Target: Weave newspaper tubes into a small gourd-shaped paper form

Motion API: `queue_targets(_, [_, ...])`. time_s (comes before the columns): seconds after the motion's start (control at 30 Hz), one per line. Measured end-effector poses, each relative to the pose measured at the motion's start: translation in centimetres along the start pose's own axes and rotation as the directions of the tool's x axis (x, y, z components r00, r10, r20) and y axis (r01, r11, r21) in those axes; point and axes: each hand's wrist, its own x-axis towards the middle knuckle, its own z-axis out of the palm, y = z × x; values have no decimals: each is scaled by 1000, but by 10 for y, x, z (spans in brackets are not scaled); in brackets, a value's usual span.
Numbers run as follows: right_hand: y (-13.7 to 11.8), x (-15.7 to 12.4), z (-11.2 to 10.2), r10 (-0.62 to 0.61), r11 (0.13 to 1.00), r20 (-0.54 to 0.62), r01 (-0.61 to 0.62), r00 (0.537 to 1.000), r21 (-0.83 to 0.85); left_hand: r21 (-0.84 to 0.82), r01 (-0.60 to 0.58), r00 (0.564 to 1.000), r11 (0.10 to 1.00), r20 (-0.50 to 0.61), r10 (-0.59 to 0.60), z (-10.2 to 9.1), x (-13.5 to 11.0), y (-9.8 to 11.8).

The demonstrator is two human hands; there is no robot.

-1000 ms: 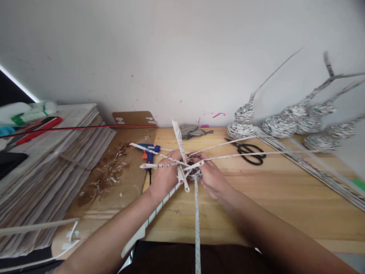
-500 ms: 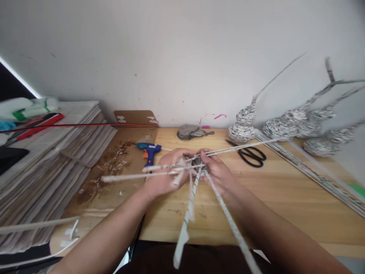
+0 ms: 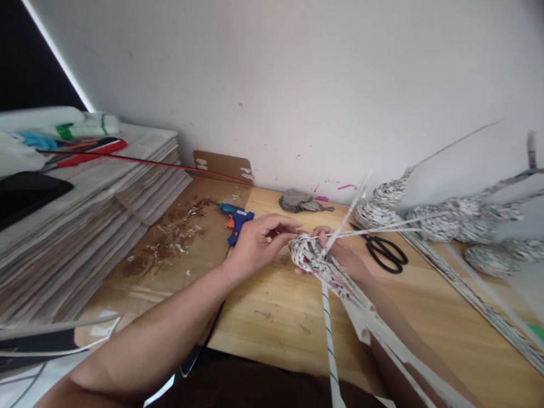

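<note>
Paper ball, apparently mid-weave, gripped by right hand — left hand fingers curled alongside, pinch unclear — likely needs steady tension next.

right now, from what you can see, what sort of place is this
Likely a craft workspace: the right hand holds a woven paper piece, similar ones sit by the wall, and a blue glue gun and black scissors lie on the worktop.

Head camera: worn on the head, looking forward and down
Desk: seen from above its near side
Wall: ahead, across the upper view
Left hand, right hand: close, just below mid-view
</note>
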Motion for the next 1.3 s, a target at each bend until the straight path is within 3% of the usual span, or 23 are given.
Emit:
queue_targets(0.37, [7,-2,8,-184,974,56,189,981,-122,170,-192,975,966,142,169,-5,1,12])
queue_targets(0.6, [16,0,6,-254,910,89,269,963,-315,136,-195,953,971,262,154,-4,-1,5])
queue_targets(0.7, [19,0,5,-293,866,111,313,949,-389,109,-166,959,980,250,134,0,-4,4])
queue_targets(0.9, [22,0,4,-312,835,115,330,943,-440,115,-117,990,986,96,106,10,-14,10])
queue_targets(1.0, [24,0,4,-275,875,101,292,956,-387,135,-79,995,988,72,69,12,-15,14])
queue_targets(1.17, [21,-3,9,-95,967,54,105,994,-233,188,19,999,982,42,-27,14,-12,9])
queue_targets(1.3, [17,-4,11,-21,987,109,38,994,-158,127,147,987,981,43,-153,15,-10,0])
